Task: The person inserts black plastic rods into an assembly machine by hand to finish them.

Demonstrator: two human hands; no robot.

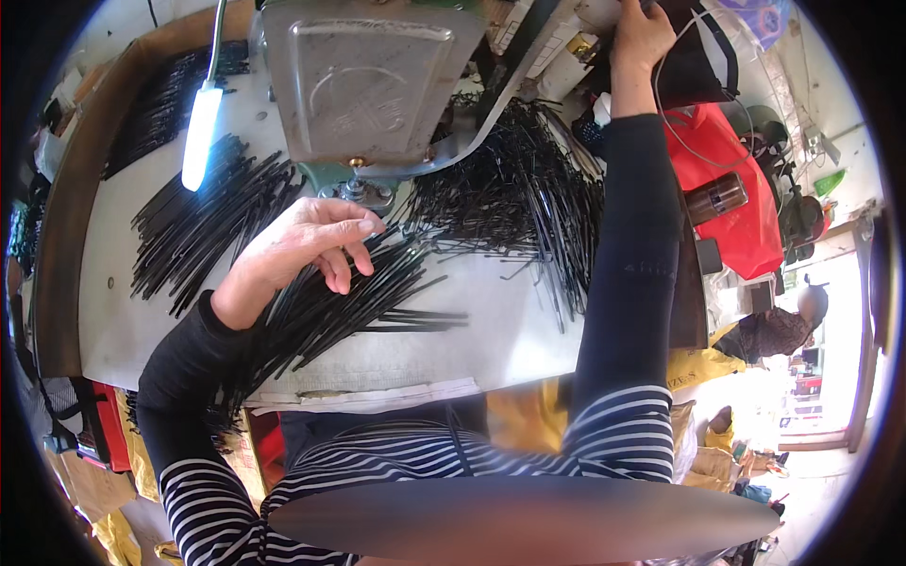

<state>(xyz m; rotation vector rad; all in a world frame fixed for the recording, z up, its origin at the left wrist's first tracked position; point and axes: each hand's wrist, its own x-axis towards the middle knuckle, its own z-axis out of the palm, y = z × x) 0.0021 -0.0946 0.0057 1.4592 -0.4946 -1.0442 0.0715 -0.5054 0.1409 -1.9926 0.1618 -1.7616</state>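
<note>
My left hand point(307, 245) hovers over a fanned pile of thin black strips point(354, 302), just left of the metal foot point(355, 191) under a machine with a grey cover point(368, 90). Its fingers are loosely bent and apart, and nothing shows between them. At the upper right, my right hand point(644, 40) reaches beyond the machine. Its fingers curl around something dark at the picture's top edge, too cut off to name. A tangled heap of black strips point(510, 179) lies between the machine and my right sleeve.
More strips point(203, 212) lie at the left of the white worktop point(510, 349), bordered by a brown raised edge point(71, 217). A lit lamp point(201, 137) hangs over them. Beyond my right arm are a red bag point(727, 189), a brown jar point(717, 198) and a loose cable point(665, 113).
</note>
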